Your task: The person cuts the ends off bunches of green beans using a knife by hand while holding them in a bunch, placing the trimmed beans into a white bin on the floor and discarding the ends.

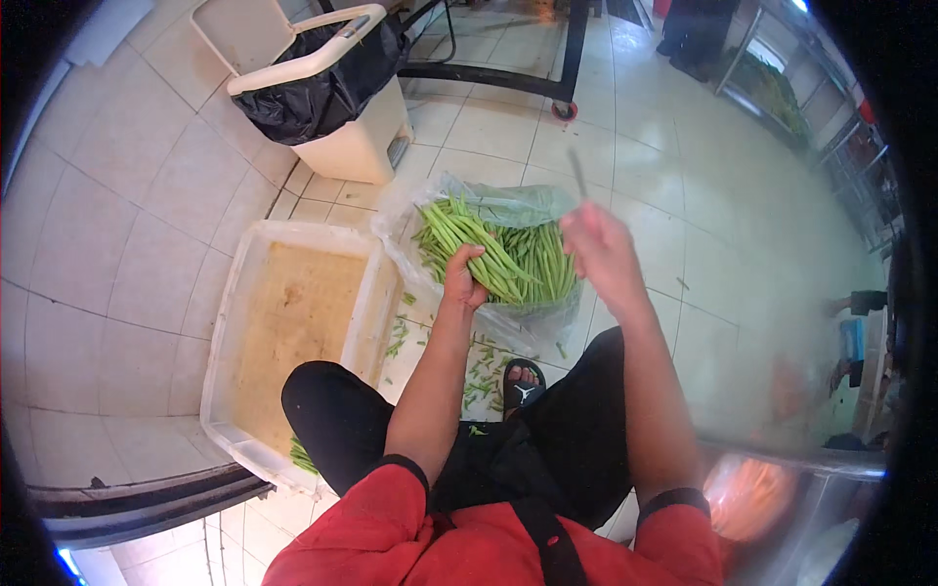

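A bundle of green beans [469, 234] is clasped in my left hand [466, 277], thumb across the top. Beneath it, a clear plastic bag [524, 322] stands on the floor, its mouth spread around many more green beans [546, 256]. My right hand [599, 238], slightly blurred, grips a knife [577, 172] whose thin blade points away from me. It is raised beside the right edge of the bag, apart from the bundle. Short cut bean ends [485, 377] lie scattered on the tiles between my legs.
A white plastic tub [229, 351] stands left of my knee, with some green beans [300, 458] in its near corner. Beyond it is an open bin [352, 143] lined with a black bag. A wheeled metal frame [484, 77] stands ahead; another person's legs [696, 36] appear far right.
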